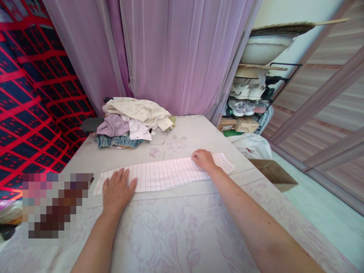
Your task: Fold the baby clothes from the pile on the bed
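Note:
A pink-and-white striped garment point(162, 174), folded into a long flat strip, lies across the bed-like surface in front of me. My left hand point(118, 189) rests flat on its left end with the fingers spread. Towards the right end, my right hand point(204, 160) has its fingers curled in and pressed together on the cloth, gripping it at the far edge. Part of the cloth under both hands is hidden. What kind of garment it is, I cannot tell.
A heap of clothes point(136, 117) lies at the far left of the patterned sheet point(170, 231). Purple curtains point(182, 57) hang behind. On the right stand a shoe rack point(250, 91), a white plastic bag point(253, 144) and a cardboard box point(273, 172). A blurred patch covers something at left.

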Demonstrator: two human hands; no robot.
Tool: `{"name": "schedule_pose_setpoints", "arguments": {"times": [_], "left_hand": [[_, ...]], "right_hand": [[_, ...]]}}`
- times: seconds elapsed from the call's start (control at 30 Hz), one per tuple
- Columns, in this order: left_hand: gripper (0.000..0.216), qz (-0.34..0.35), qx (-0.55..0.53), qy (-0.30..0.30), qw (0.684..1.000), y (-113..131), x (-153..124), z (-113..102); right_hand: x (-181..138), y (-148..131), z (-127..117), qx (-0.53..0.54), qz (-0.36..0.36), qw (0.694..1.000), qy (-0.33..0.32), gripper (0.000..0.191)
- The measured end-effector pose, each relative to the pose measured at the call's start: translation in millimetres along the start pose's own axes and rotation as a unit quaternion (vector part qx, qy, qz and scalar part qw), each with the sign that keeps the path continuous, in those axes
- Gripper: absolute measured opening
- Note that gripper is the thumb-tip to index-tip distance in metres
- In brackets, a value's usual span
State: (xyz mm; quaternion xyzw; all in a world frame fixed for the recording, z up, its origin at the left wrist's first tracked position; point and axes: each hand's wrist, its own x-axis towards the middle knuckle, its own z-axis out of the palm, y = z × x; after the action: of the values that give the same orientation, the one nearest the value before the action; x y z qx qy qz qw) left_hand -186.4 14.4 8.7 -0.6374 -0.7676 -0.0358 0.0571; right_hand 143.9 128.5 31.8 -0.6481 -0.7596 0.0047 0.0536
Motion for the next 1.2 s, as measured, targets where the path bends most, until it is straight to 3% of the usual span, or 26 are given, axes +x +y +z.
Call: {"name": "schedule_pose_setpoints", "arguments": {"times": [0.3,0.47,0.63,0.77,0.87,1.03,1.2], "left_hand": [[0.055,0.004,0.014,0.016,1.0,-2,0,4],[0.053,0.008,-0.004,0.021,1.0,-1,0,3],[0.049,0.018,-0.046,0.05,0.998,-8,2,4],[0.047,0.056,-0.068,0.115,0.989,-8,2,5],[0.044,0.109,-0.082,0.135,0.981,0,0,6],[0.039,0.158,-0.145,0.056,0.975,15,13,-2],[0.034,0.173,-0.133,-0.009,0.976,40,53,-21]], "right_hand": [[-3,-1,15,0.011,0.03,0.999,0.031,0.029],[-3,-3,11,0.017,0.026,0.999,0.027,0.028],[-18,-2,4,0.065,-0.029,0.994,0.079,0.034],[-41,1,12,0.082,-0.115,0.989,0.045,0.03],[-51,1,22,0.083,-0.108,0.99,0.045,0.032],[-53,-2,25,0.098,-0.094,0.989,0.06,0.031],[-51,0,24,0.103,-0.094,0.988,0.064,0.031]]}}
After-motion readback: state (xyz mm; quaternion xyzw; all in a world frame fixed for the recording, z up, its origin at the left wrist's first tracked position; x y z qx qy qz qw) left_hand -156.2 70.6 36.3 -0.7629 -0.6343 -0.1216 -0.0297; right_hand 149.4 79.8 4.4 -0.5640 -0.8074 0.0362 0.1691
